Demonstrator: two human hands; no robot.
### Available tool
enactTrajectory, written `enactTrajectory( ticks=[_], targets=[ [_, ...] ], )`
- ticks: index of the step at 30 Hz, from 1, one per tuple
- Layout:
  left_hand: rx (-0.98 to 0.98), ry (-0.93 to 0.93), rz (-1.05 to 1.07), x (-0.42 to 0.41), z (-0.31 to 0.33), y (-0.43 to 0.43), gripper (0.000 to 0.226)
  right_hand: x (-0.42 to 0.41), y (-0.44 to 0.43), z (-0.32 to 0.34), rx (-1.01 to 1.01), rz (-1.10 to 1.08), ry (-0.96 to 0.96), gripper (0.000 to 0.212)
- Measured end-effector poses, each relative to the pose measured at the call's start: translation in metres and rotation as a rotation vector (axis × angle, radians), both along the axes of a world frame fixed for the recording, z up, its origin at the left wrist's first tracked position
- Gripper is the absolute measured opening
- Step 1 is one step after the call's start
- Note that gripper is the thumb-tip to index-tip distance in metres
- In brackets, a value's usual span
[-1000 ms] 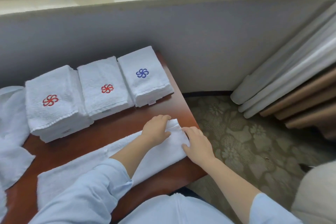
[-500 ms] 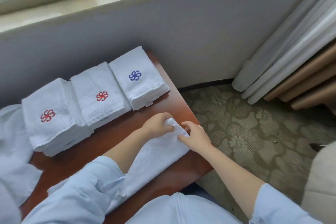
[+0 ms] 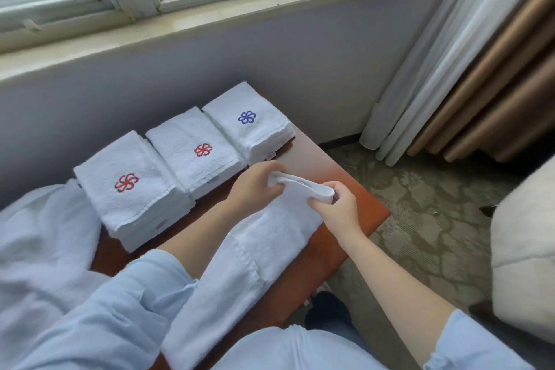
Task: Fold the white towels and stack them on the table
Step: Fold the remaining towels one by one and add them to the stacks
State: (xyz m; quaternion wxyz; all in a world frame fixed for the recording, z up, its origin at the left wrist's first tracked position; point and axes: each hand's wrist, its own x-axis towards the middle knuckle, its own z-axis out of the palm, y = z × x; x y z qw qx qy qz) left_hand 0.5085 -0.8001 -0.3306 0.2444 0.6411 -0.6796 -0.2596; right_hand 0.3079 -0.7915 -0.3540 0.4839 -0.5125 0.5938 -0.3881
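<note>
Wooden table (image 3: 318,261), white towel (image 3: 270,240) end pinched by left hand (image 3: 253,188), right hand (image 3: 338,209) fingers

Head-worn view, angled down over table (image 3: 324,165) (close, wide-angle)

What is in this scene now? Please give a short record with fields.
item: towel, a long strip on the table
left hand: grips the towel's far end
right hand: grips the same end
folded: left stack and middle stack, red logos; right stack, blue logo
unfolded: pile at the left
</note>
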Motion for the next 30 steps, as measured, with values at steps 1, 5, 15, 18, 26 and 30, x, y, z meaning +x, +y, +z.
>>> enactTrajectory(
  ticks=[1, 5, 15, 18, 26, 30],
  targets=[
    [-0.030, 0.006, -0.007, 0.009, 0.006, 0.011, 0.022, 0.008, 0.013, 0.007, -0.043, -0.023, -0.022, 0.021],
    [-0.147, 0.015, -0.016, 0.046, 0.031, 0.058, 0.022, 0.042, 0.061, 0.032, -0.162, -0.028, -0.040, 0.023],
    [-0.245, -0.039, 0.061, 0.120, 0.033, 0.184, 0.016, 0.112, 0.170, 0.039, -0.194, 0.190, 0.100, 0.025],
    [-0.191, -0.044, 0.077, 0.138, 0.016, 0.212, 0.017, 0.128, 0.192, 0.030, -0.243, 0.312, 0.176, 0.029],
    [-0.053, -0.134, 0.178, 0.168, -0.027, 0.273, 0.021, 0.155, 0.226, -0.006, -0.258, 0.646, 0.427, 0.022],
    [0.068, -0.141, 0.253, 0.172, -0.041, 0.286, 0.021, 0.165, 0.232, -0.021, -0.247, 0.749, 0.506, 0.025]
  ],
)
